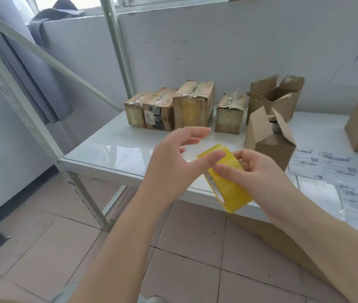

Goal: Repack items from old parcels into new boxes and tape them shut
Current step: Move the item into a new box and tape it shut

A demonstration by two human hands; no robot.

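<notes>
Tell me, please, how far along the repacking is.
Done: little shows; four worn taped parcels may still be unopened. In hand: the right hand holds a yellow tape roll while the left hand touches it. Left: the nearest box has open flaps, untaped, and labels lie unstuck beside it.

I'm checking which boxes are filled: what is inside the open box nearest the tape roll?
Between the raised flaps of the open box a grey item shows. The walls cover the rest; what it is cannot be told.
</notes>
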